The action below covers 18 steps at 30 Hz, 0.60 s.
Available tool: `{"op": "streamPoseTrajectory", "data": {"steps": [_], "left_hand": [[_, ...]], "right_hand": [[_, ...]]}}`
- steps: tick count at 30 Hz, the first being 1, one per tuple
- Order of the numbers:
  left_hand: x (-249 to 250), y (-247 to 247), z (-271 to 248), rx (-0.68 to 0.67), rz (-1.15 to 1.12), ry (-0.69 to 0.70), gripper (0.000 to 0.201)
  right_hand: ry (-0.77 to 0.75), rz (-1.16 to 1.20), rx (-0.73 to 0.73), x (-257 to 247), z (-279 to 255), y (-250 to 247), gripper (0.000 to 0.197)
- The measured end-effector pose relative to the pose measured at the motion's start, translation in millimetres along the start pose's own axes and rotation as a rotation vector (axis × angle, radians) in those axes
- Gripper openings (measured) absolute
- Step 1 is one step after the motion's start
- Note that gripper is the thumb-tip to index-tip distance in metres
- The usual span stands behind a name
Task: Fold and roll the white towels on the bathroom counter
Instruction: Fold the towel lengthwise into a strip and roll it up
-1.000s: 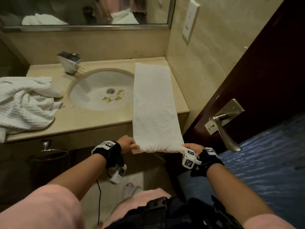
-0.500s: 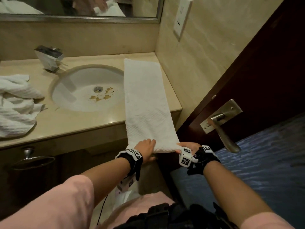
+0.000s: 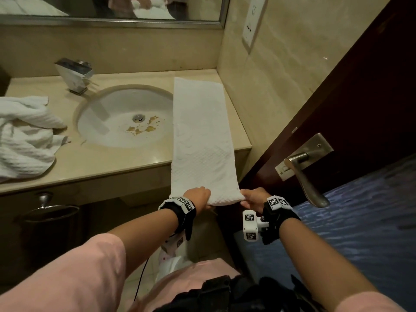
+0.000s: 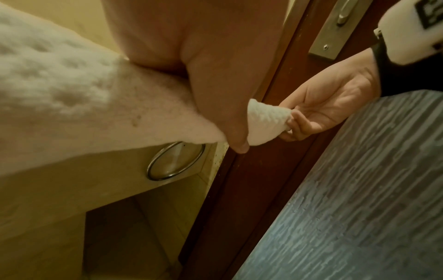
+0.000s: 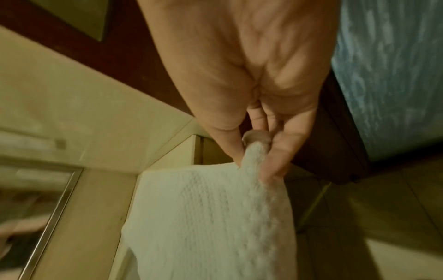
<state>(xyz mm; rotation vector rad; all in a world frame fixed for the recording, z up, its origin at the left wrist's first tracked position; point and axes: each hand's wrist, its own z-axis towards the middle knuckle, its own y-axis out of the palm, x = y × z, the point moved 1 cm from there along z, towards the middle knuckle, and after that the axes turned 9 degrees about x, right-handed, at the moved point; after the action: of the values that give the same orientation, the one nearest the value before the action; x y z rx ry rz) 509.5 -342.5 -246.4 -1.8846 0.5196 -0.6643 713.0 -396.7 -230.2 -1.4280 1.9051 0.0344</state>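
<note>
Folded towel [image 3: 200, 140]: white, waffle-textured, folded into a long narrow strip; it lies flat on the counter in the centre of the head view, just right of the sink, and its near end hangs past the counter's front edge, where I hold its two corners.
Crumpled towel [image 3: 24, 136]: white, ribbed, heaped loose at the left edge of the frame.

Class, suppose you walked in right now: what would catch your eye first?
A long folded towel lies on the counter right of the sink, its near end hanging off the edge, pinched by the left hand and right hand. A crumpled towel sits far left.
</note>
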Motion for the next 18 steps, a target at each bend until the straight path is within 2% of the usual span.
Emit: {"op": "streamPoseTrajectory", "data": {"steps": [2, 4, 7, 9, 14, 16, 18], "left_hand": [[-3, -2, 1, -0.033, -0.026, -0.020, 0.045], [-5, -3, 3, -0.058, -0.031, -0.041, 0.051], [-6, -8, 6, -0.082, -0.010, -0.065, 0.060], [-6, -13, 8, -0.100, 0.011, -0.075, 0.065], [-10, -25, 11, -0.125, 0.047, -0.103, 0.068], [-14, -29, 11, -0.122, 0.012, -0.093, 0.066], [-17, -33, 11, -0.096, -0.072, -0.083, 0.064]], "right_hand": [[-0.186, -0.313, 0.029, -5, 3, 1, 0.026], [-0.441, -0.684, 0.071, -14, -2, 0, 0.035], [-0.817, -0.948, -0.040, -25, -18, 8, 0.049], [-0.982, -1.074, -0.127, -26, -27, 22, 0.048], [-1.128, -1.140, -0.118, -24, -29, 43, 0.049], [-1.191, -1.148, -0.095, -23, -29, 45, 0.051], [-1.190, -1.103, -0.106, -23, -29, 45, 0.042]]}}
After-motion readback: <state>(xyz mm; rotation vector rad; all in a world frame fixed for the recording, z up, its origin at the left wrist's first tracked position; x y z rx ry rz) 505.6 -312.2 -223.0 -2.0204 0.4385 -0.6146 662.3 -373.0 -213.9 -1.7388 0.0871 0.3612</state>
